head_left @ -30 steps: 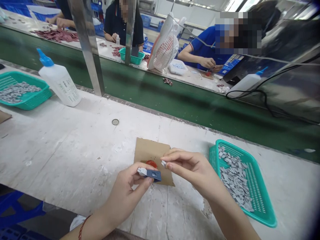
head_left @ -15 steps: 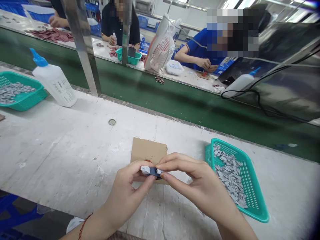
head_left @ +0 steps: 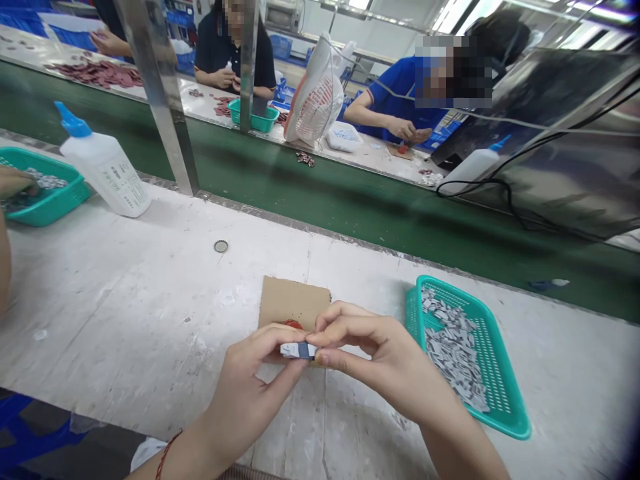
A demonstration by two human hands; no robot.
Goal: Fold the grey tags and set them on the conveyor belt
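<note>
A small light-grey and dark-blue piece [head_left: 300, 350] is pinched between the thumb and forefinger of my left hand [head_left: 250, 373]. My right hand [head_left: 380, 350] has its thumb and fingertips closed on the right end of the same piece. Its exact kind is too small to make out, and the fingertips cover part of it. Just below the hands lies a brown cardboard square [head_left: 290, 300], with a red-orange blob [head_left: 293, 325] on it partly hidden behind my left fingers.
To the right stands a green basket [head_left: 500, 347] of small grey pieces. On the left are a white bottle [head_left: 107, 170] with a blue nozzle and another green basket [head_left: 55, 207], with another person's hand [head_left: 17, 183] in it. A bottle cap [head_left: 221, 246] lies mid-table. Beyond runs a green belt [head_left: 280, 177].
Another person's hand has come into the left basket. In my hands the piece has turned slightly and my right fingertips have shifted along it. The small cluster on the belt has moved left.
</note>
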